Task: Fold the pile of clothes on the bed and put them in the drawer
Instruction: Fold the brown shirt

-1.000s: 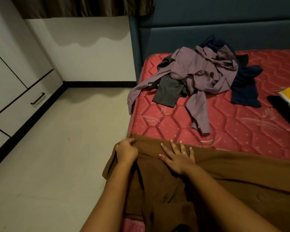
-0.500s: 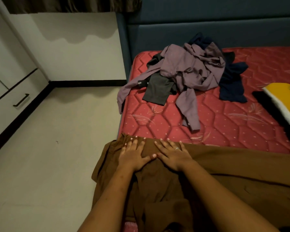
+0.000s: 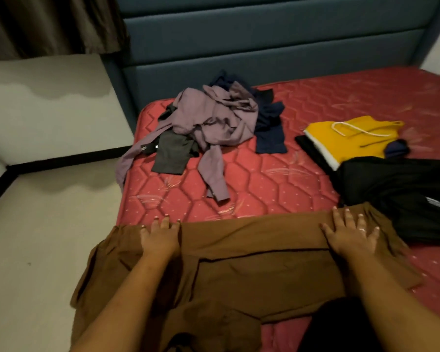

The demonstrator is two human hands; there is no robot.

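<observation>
Head view: a brown garment lies spread across the near edge of the bed at lower centre of the frame, and its left part hangs off the mattress side over the floor. The left hand rests flat near the garment's far left edge, fingers straight and slightly apart. The right hand presses flat on the far right edge, its fingers straight and spread wide, with a ring on one of them. Neither hand pinches cloth.

Above, at centre of the frame, the pile of clothes sits unfolded on the red quilted mattress: a purple garment on top with sleeves trailing, a grey piece under it, a navy piece at its right. At the right of the frame a folded yellow garment with a white cord lies on the mattress, and a black garment lies just below it, touching the brown garment's right end. A blue headboard fills the top, with a curtain at upper left.
</observation>
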